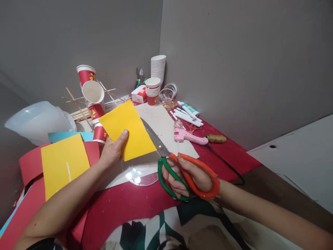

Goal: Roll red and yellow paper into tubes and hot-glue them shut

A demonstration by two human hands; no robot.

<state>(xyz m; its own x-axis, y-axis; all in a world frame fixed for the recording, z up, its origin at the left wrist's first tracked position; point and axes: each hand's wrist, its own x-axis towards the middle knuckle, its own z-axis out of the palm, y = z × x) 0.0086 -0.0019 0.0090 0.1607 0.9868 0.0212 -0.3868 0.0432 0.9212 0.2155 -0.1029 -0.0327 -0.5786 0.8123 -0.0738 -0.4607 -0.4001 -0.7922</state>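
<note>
My left hand [114,149] grips a yellow sheet of paper [132,128] by its lower left side, the thumb lying on top. In my right hand [192,173] is a large pair of scissors [162,149] with one green and one orange handle. One blade shows beside the right edge of the yellow paper; the other blade seems hidden behind the sheet. Below the paper, a clear plastic disc or lid [142,175] lies partly over a pale board [166,121] on the red table [117,211].
Stacked red-and-white paper cups [96,111] and wooden sticks [78,114] stand at the left, near coloured paper [65,156]. More cups [158,66], rolls of tape [168,92], markers [188,116] and a pink glue gun [191,135] with its cord sit at the back and right.
</note>
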